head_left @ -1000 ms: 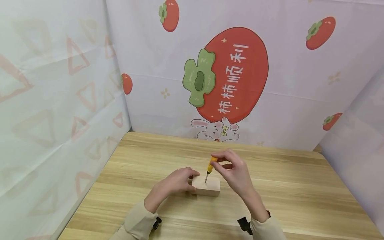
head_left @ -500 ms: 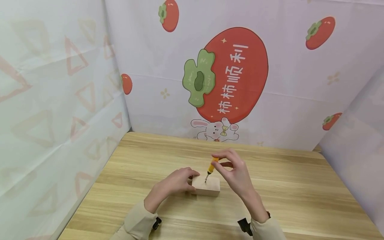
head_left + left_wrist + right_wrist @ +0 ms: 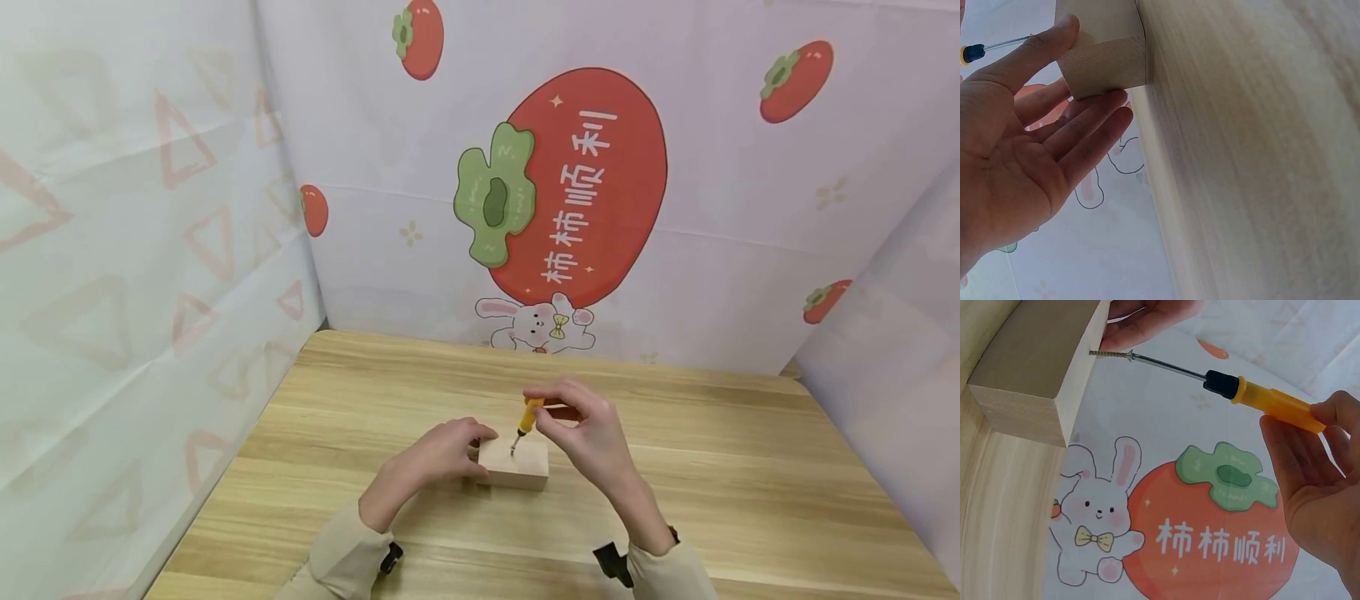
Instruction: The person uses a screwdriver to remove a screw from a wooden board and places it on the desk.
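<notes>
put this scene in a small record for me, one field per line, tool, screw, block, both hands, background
tool: yellow-handled screwdriver, tilted in the head view, tip at the screw's head
fastener: screw, its far end at the block's top face, much of its thread exposed; depth cannot be told
workpiece: pale wooden block, lying on the table
left hand: grips the block's left end, thumb and fingers on opposite sides
right hand: pinches the handle's upper end
background: white sheet printed with red fruit and a rabbit
</notes>
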